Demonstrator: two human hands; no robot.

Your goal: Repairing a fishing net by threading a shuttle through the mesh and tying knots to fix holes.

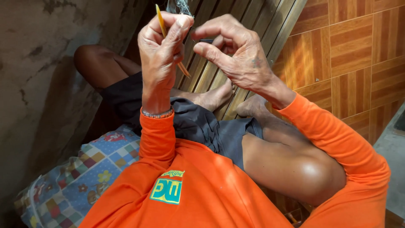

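sleeves (337, 139): bright orange
shorts (211, 126): dark grey
stick (162, 22): yellow
cushion (76, 181): patchwork checks of blue, yellow, red and white, with flowers
floor tiles (358, 50): orange-brown wood-grain squares
wall (42, 63): stained grey

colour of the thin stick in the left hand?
Yellow-orange stick, pinched in the left hand; head view shows it.

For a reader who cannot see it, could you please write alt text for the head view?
The left hand pinches a thin yellow stick while the right hand fingers fine netting beside it. Below are orange sleeves, bare crossed legs and a patterned cushion.
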